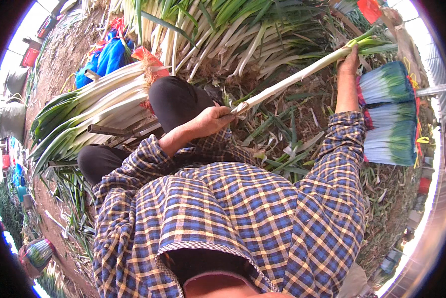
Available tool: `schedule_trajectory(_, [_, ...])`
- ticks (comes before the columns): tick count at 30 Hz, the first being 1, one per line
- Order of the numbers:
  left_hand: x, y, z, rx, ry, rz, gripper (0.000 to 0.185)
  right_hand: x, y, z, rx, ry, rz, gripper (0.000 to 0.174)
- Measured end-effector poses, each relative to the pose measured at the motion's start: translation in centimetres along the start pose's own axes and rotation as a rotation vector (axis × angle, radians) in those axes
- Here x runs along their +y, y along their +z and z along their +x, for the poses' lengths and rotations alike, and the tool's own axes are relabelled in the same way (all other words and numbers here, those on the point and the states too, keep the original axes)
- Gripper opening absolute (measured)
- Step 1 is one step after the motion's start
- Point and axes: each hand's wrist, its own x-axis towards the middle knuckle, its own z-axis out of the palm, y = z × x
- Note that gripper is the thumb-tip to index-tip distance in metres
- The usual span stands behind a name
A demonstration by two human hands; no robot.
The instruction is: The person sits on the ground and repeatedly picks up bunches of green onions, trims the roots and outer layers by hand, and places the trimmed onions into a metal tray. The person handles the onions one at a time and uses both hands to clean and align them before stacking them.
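Observation:
One long leek-like green onion (290,83) stretches slantwise between my two hands, white stalk bare along most of its length. Its root end is pinched in the fingers of my left hand (210,121), above my knee. Out to the right, my right hand (349,61) grips the stalk where the leaves turn green, and the leaf tops stick out past it. To the left of my left hand, a stack of white-stemmed green onions (107,98) lies on a metal frame (107,129), leaves pointing left.
A large heap of green onions (223,33) lies ahead. Blue net bags (113,56) stand at upper left. Packed bundles in blue netting (388,111) with red and yellow ties are at right. Leaf scraps (282,123) litter the soil between my arms.

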Motion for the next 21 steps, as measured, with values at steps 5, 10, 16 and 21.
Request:
schedule_trajectory(5, [0.4,-0.1,-0.7,-0.051,0.101,0.612,0.037,-1.9,0.6,1.2,0.099,-0.111,-0.168,0.043])
schedule_trajectory(10, [2.4,-2.4,0.8,0.243,0.219,0.634,0.060,-1.4,6.4,-3.4,-0.265,-0.207,-0.357,0.052])
schedule_trajectory(16, [9.3,-7.5,7.6,0.435,0.401,-0.101,0.085,3.5,19.4,-14.1,-0.390,-0.402,-1.062,0.033])
schedule_trajectory(21, [9.5,-11.0,8.1,0.893,0.332,-0.414,0.068,9.6,22.9,-24.3,-0.887,-0.718,-0.866,0.046])
